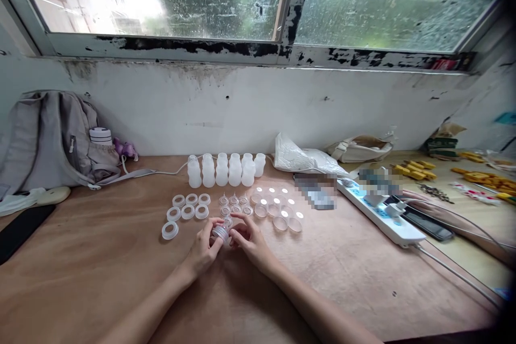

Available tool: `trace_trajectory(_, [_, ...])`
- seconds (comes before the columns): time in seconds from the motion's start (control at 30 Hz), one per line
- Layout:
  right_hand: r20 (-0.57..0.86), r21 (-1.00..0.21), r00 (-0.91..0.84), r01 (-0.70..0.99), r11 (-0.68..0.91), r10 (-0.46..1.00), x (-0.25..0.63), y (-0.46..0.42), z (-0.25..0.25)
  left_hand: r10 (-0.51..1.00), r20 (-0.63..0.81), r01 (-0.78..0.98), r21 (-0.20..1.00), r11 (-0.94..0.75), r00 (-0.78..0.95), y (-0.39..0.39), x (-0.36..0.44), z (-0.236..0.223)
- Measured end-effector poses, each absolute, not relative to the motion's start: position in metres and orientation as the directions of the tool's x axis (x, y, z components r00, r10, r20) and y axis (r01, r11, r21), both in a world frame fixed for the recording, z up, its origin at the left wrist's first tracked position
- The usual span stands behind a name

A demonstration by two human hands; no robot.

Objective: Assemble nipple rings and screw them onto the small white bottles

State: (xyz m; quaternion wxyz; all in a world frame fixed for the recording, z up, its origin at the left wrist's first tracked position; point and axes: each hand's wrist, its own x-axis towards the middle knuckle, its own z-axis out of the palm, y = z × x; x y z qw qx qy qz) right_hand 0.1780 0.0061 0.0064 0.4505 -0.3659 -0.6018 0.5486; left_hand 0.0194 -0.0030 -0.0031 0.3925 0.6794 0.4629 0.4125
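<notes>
Hands (201, 251) (253, 243) meet at a ribbed piece (220, 233), rings (188, 212) and bottles (221, 172) beyond.

Seven plastic rings (187, 217) lie left of centre, six teats (236, 209) at centre, about eight clear caps (274, 209) right of centre, at least six bottles (221, 174) mid-frame, one backpack (56, 140) at left.

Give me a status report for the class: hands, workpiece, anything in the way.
Left hand gripping translucent ring piece; right hand at it, grip unclear. Loose rings lie left, clear caps right. Nothing seen blocking the hands.
</notes>
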Motion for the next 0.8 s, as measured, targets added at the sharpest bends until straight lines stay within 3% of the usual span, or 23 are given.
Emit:
trace_trajectory(0.2, [-0.032,-0.972,-0.4,-0.202,-0.122,0.916,0.179,0.014,0.001,0.947,0.183,0.198,0.951,-0.239,0.264,-0.001,0.019,-0.004])
trace_trajectory(0.47, [-0.027,-0.98,-0.303,-0.18,-0.085,0.953,0.177,0.012,0.001,0.946,0.22,0.226,0.935,-0.274,0.237,-0.001,0.017,-0.003])
trace_trajectory(0.67, [0.035,-0.98,-0.079,-0.197,0.019,0.996,0.196,0.025,0.004,0.889,0.436,0.575,0.695,-0.432,0.141,0.01,0.02,0.004])
trace_trajectory(0.8, [0.093,-0.974,-0.007,-0.209,0.089,0.996,0.204,0.033,0.002,0.894,0.415,0.756,0.528,-0.387,0.168,0.045,0.031,0.028])
